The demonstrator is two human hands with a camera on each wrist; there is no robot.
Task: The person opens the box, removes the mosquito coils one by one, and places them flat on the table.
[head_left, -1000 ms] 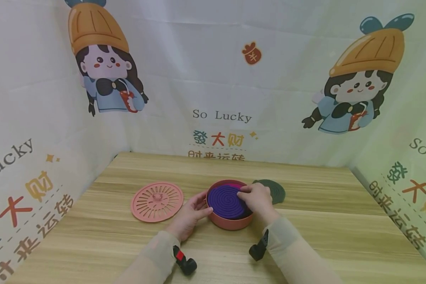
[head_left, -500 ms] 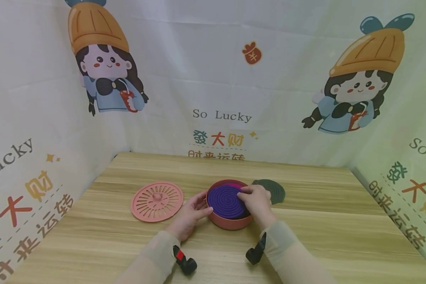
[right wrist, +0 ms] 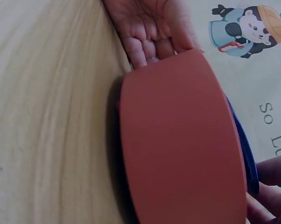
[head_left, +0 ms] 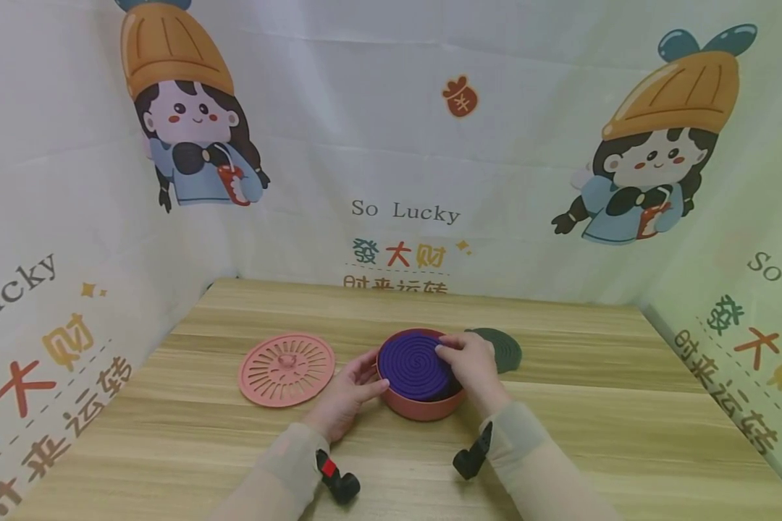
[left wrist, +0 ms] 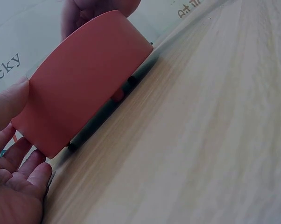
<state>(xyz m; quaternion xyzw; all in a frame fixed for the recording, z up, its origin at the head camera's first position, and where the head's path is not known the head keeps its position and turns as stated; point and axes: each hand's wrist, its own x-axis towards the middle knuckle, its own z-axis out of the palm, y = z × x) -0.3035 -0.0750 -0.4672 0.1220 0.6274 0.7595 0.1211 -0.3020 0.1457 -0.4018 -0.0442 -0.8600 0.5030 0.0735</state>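
Head view: a pale printed cloth (head_left: pixel 391 159) stands behind and to both sides of the wood-grain table (head_left: pixel 593 434) I work at, and my light sleeves (head_left: pixel 267 470) reach in from the near edge. A red round box (head_left: pixel 423 409) rests on the table before me, around the middle from left to right. Its likely lid (head_left: pixel 287 362), pink and slotted with a knob, lies flat to the left, apart from the box.

My left hand (head_left: pixel 344 399) grips the left side of the round box, thumb at the rim and fingers against the wall. My right hand (head_left: pixel 472 365) pinches the right edge of the purple coil (head_left: pixel 415 367) between thumb and fingers. That coil lies across the box's mouth; the right wrist view shows its edge standing above the rim at a slant, and a dark gap shows at the near right. What is under it I cannot see.

I judge the step in hand as handling the coil at the mouth; whether it is going in or coming out I cannot tell. The next move calls for a steady left grip and a light right pinch, so the coil neither catches the rim nor drags the box.

A green coil (head_left: pixel 507 350) lies just beyond my right hand, partly hidden by it. Smallest are the black wrist cameras (head_left: pixel 344 488).
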